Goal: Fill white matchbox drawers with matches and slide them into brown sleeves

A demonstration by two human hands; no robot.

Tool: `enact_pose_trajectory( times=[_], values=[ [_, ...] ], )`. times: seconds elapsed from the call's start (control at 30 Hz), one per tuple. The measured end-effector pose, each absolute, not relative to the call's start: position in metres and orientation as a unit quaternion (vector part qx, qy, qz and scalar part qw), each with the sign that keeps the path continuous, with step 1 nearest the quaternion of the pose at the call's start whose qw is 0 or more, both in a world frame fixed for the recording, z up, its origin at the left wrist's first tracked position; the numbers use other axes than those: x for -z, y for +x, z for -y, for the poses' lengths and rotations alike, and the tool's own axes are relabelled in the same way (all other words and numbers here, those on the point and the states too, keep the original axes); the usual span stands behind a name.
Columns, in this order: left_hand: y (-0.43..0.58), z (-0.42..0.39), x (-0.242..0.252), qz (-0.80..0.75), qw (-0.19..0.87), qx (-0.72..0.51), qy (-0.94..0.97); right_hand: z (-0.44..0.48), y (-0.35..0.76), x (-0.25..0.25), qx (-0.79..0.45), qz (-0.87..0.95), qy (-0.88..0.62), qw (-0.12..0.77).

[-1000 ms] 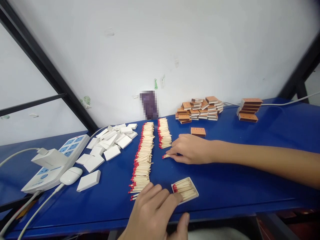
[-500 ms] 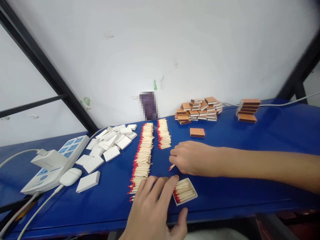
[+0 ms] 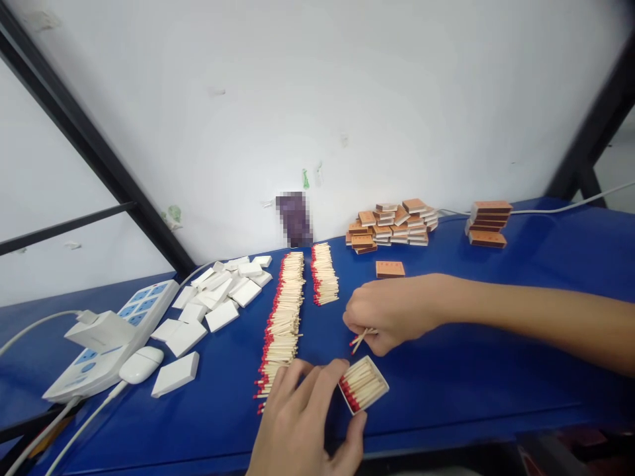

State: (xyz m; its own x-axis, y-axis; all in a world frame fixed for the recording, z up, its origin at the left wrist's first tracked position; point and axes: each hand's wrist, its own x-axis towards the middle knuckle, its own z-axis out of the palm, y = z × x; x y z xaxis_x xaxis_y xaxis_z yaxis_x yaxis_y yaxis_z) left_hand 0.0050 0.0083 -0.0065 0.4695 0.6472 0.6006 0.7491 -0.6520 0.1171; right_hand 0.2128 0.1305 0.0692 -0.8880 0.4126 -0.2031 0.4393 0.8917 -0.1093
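Note:
My right hand [image 3: 384, 311] is closed around a few matches [image 3: 361, 338], their red heads sticking out below the fingers. Just below it lies a white matchbox tray [image 3: 380, 395], open on top, with a layer of red-headed matches inside. My left hand [image 3: 310, 413] holds that tray at its left side, index finger at the upper left corner and thumb at the lower one. A long row of matches [image 3: 284, 307] runs away from my left fingers, heads to the left. A shorter row of matches [image 3: 325, 274] lies to its right.
White box trays [image 3: 213, 291] are heaped on the left beside a power strip [image 3: 149, 297] with a charger and white earphone case [image 3: 141, 365]. Orange matchbox sleeves [image 3: 391, 225] are piled near the wall. One matchbox [image 3: 389, 268] lies alone; stacked matchboxes [image 3: 489, 225] stand at right.
My right hand has come slightly right and nearer the tray, its matches now showing more. My left thumb has closed in on the tray, which has turned a little.

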Motion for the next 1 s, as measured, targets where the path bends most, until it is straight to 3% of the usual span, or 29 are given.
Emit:
enact_pose_trajectory(
  times=[0.37,1.0],
  values=[
    [0.005,-0.009,0.011,0.42,0.071,0.322,-0.845,-0.12,0.217,-0.087,0.19,-0.966,0.17,0.032],
    [0.009,-0.004,0.0,0.4,0.0,0.323,-0.858,-0.091,0.208,-0.083,0.133,-0.983,0.118,0.036]
  ],
)
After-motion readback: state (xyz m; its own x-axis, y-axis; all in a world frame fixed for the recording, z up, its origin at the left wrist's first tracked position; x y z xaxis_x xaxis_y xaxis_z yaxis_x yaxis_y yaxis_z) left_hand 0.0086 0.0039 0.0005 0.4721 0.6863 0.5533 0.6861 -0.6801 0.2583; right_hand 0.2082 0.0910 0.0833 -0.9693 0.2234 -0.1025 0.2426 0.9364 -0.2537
